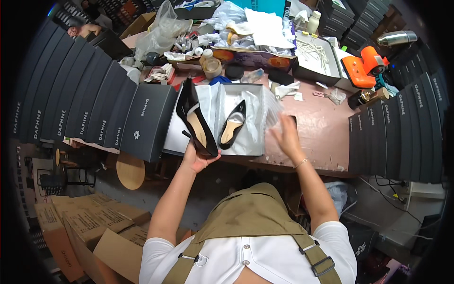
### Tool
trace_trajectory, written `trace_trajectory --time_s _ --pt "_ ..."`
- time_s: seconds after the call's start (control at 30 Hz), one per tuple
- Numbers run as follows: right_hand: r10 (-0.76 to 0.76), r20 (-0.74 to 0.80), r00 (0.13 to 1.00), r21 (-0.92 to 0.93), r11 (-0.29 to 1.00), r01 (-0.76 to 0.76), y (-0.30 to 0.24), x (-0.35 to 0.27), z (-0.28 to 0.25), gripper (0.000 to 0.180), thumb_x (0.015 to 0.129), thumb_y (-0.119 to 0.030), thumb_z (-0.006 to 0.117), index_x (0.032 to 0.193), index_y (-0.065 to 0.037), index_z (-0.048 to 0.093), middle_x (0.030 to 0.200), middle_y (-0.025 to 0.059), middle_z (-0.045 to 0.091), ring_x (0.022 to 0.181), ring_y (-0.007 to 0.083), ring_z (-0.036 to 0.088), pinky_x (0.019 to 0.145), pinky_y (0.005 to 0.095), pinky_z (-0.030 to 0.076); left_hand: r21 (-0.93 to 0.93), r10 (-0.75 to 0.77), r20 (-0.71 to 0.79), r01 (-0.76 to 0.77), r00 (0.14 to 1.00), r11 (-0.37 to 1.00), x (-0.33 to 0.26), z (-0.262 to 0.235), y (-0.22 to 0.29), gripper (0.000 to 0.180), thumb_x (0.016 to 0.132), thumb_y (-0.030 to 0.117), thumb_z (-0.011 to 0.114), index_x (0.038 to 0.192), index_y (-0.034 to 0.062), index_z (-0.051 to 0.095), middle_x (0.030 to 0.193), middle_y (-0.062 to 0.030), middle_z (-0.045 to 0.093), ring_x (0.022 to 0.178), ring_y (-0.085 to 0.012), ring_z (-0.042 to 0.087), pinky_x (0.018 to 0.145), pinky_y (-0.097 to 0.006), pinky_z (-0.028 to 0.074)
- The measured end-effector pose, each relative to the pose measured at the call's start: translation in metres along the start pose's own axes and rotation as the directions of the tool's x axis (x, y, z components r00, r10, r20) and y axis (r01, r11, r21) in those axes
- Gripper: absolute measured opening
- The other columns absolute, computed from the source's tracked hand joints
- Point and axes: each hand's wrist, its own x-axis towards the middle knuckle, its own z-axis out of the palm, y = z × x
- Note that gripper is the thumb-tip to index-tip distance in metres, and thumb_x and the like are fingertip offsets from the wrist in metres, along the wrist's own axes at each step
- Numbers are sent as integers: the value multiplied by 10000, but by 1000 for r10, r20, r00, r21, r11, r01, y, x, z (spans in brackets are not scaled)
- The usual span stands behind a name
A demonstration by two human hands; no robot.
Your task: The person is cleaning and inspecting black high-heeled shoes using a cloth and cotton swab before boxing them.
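The open grey cardboard shoebox (215, 142), lined with white tissue paper (253, 113), sits on the worn pinkish-brown worktable (321, 132) straight ahead of the person and serves as the landmark here. The left hand (196, 158) is at the box's near edge, its fingers clamped around the heel end of a black pointed high-heeled pump with a tan insole (195, 120); that shoe is lifted and tilted, toe pointing away from the person, over the box's left half. A second matching black pump (232, 125) lies inside the box on the tissue, toe pointing away, just right of the held one. The right hand (286, 135) is blurred, just beyond the box's right wall above the tabletop, with fingers spread and nothing gripped; it seems to brush crinkled clear wrapping (272, 109) at the box's right rim, though contact cannot be told for certain. Left of the box leans a fanned row of dark grey shoebox lids and boxes (94, 109); a similar dark stack (402, 132) stands well to its right. Beyond the box lie heaped paper and plastic clutter (246, 28), and an orange tape dispenser (366, 68) sits far right behind it.
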Motion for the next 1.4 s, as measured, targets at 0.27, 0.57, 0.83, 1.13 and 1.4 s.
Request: trace_trajectory --time_s 0.27,0.57,0.83,1.13,1.4 --pt "-196 448 872 479 876 -49 -95 1 95 445 746 -343 746 972 -5 565 1035 178 520 842 387 592 730 436 490 -381 133 -170 -189 977 905 80 -55 2 730 902 553 500 1352 32 259 1243 -265 389 1008 -392 565 876 -484 524" --pt "-436 344 831 457 851 257 -121 17 -9 237 694 -231 713 798 -77 565 1041 104 539 814 307 569 745 414 459 5 -163 226 167 960 986 -18 46 -19 659 949 611 263 1298 95 478 1254 -92 550 1114 -231 549 954 -448 438" --pt "-730 362 580 284 678 678 -146 15 -32 190 787 -261 594 905 -141 683 1388 53 423 1335 344 315 1078 567 256 -155 -574 595 781 562 604 16 7 2 427 960 377 419 1319 147 438 1288 -157 503 1194 -378 496 965 -665 372" --pt "263 216 940 -65 965 -255 29 -47 45 521 743 -135 710 1213 -46 503 1314 247 435 1152 412 453 960 476 390 -296 -379 376 497 845 816 44 25 23 327 908 348 526 1043 54 573 1210 -236 524 1197 -469 435 1011 -683 300" --pt "375 19 927 341 869 -358 -38 -27 3 352 777 -42 579 1125 2 545 1173 204 519 1075 368 519 926 396 426 -160 -79 144 102 986 982 40 38 22 330 935 344 482 1141 98 558 1079 -147 620 963 -337 623 796 -540 524"
